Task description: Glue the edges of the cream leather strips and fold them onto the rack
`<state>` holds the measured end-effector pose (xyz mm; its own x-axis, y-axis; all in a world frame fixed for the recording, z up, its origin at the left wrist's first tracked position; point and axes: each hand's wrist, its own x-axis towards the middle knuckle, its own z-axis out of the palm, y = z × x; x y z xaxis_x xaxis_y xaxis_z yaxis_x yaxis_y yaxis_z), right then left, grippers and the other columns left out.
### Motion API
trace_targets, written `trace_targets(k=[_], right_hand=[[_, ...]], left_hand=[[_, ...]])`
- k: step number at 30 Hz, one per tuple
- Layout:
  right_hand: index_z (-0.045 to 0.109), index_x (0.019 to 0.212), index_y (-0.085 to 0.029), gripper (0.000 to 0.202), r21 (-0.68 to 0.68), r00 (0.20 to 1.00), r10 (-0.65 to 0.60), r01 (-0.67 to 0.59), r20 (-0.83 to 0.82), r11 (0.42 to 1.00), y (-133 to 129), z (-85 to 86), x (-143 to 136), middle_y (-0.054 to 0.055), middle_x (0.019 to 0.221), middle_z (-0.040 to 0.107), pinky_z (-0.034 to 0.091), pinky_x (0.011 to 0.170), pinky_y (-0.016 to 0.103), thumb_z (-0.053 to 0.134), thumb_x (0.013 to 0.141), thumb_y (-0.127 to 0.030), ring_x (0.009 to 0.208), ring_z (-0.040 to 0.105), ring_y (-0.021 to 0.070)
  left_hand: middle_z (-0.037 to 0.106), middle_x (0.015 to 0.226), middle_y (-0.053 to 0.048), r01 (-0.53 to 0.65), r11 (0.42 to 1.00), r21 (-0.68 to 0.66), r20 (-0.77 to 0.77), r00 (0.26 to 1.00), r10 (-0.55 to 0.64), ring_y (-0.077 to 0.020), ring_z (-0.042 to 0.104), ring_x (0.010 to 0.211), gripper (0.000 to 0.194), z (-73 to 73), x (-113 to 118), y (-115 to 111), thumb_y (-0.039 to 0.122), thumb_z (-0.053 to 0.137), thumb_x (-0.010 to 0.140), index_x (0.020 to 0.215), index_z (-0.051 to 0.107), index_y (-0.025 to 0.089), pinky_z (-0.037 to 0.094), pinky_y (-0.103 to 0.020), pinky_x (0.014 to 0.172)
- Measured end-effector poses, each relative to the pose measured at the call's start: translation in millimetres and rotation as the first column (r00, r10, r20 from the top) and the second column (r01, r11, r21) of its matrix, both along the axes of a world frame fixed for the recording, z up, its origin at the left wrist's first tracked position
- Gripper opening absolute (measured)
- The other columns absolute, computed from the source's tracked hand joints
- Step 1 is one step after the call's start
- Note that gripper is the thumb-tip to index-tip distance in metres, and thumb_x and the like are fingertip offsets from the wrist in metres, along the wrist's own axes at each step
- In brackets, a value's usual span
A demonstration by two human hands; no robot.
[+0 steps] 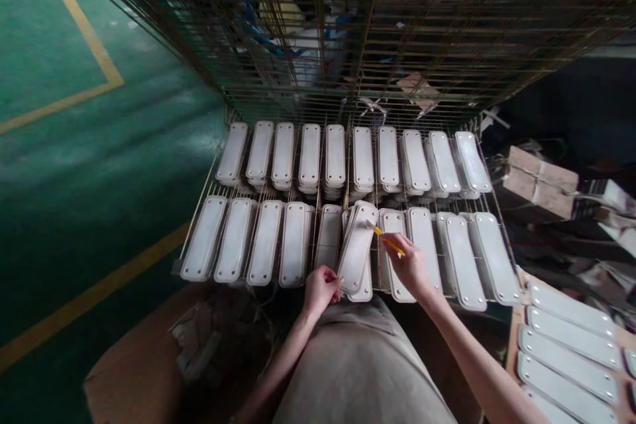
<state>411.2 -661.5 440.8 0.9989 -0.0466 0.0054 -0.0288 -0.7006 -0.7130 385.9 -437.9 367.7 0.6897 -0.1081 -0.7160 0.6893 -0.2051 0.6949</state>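
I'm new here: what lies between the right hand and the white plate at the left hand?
The head view shows a thin yellow tool in the right hand, its tip over the far end of the white plate; contact is unclear.

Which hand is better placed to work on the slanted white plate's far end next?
Probably the right: the right hand holds a yellow-handled tool, its tip by the far end of the white plate. The left hand is at the near end, seemingly steadying it.
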Motion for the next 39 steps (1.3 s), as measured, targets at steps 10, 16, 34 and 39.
trace_targets(k=[10, 16, 34, 39], right_hand=[[0.061, 0.1, -0.022, 0.025, 0.304, 0.921, 0.198, -0.093, -0.336, 0.948, 25.7, 41.0, -67.4, 0.004, 0.083, 0.067, 0.052, 0.056, 0.025, 0.045, 0.096, -0.041, 0.066, 0.066, 0.0174], [0.061, 0.105, -0.021, 0.025, 0.338, 0.973, -0.142, 0.198, -0.182, 0.92, 0.7, 54.2, -59.7, 0.005, 0.083, 0.067, 0.059, 0.065, 0.03, 0.055, 0.092, -0.042, 0.073, 0.069, 0.0207], [0.061, 0.109, -0.022, 0.025, 0.323, 0.938, -0.344, 0.339, -0.044, 0.884, 12.5, 43.1, -76.5, 0.005, 0.089, 0.067, 0.06, 0.064, 0.031, 0.056, 0.092, -0.039, 0.071, 0.069, 0.0191], [0.061, 0.107, -0.022, 0.023, 0.3, 0.954, -0.297, 0.296, -0.045, 0.907, 21.9, 42.7, -74.7, 0.006, 0.09, 0.067, 0.058, 0.06, 0.029, 0.054, 0.093, -0.039, 0.072, 0.069, 0.0199]], left_hand=[[0.056, 0.047, 0.007, 0.02, 0.999, -0.045, -0.054, 0.998, -0.023, -0.0084, 0.053, 0.036, 0.024, 7.4, 2.3, 4.0, 0.031, 0.07, 0.072, 0.07, 0.05, 0.019, 0.034, -0.017, 0.034], [0.054, 0.056, 0.005, 0.116, 0.967, -0.227, 0.093, 0.991, -0.098, -0.0049, 0.046, 0.045, 0.027, 24.0, 9.0, 9.2, 0.035, 0.075, 0.067, 0.07, 0.056, 0.016, 0.032, -0.016, 0.041], [0.055, 0.056, 0.006, -0.183, 0.942, -0.28, 0.141, 0.963, 0.229, -0.0066, 0.051, 0.048, 0.03, 25.7, 20.4, 72.5, 0.038, 0.072, 0.07, 0.074, 0.05, 0.018, 0.038, -0.016, 0.045], [0.055, 0.05, 0.005, -0.2, 0.973, -0.118, 0.123, 0.969, 0.214, -0.0099, 0.054, 0.043, 0.034, 2.9, 1.7, 73.7, 0.043, 0.073, 0.064, 0.07, 0.051, 0.018, 0.04, -0.018, 0.04]])
